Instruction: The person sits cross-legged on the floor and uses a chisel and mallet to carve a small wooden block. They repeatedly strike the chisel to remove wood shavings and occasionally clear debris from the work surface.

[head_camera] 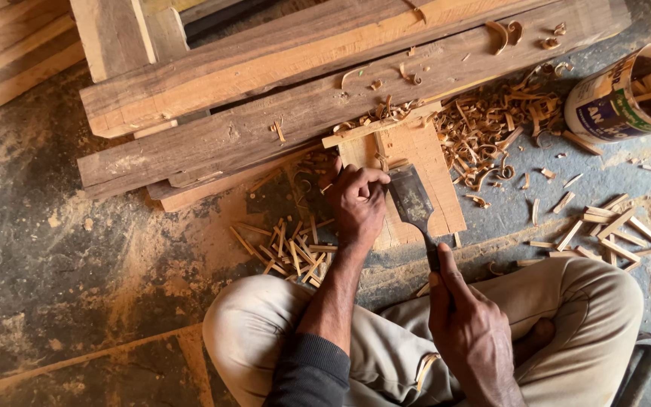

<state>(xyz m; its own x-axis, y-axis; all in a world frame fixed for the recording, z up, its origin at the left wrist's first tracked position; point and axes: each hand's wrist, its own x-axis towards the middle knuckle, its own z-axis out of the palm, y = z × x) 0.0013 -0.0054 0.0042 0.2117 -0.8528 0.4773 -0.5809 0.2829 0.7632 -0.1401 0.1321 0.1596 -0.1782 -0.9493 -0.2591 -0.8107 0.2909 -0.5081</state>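
Left of the work, a heap of split sticks (289,251) lay on the floor (77,286). The left hand (357,202) was clenched on the left edge of a pale board (416,158), apparently pinching a thin strip, though the grip was partly hidden. The chisel (411,202) rested blade-down on the board, just beside that hand. The right hand (470,324) grasped the chisel handle, fingers wrapped. Shavings (491,136) lay right of the board; a tin (631,90) of sticks stood beyond.
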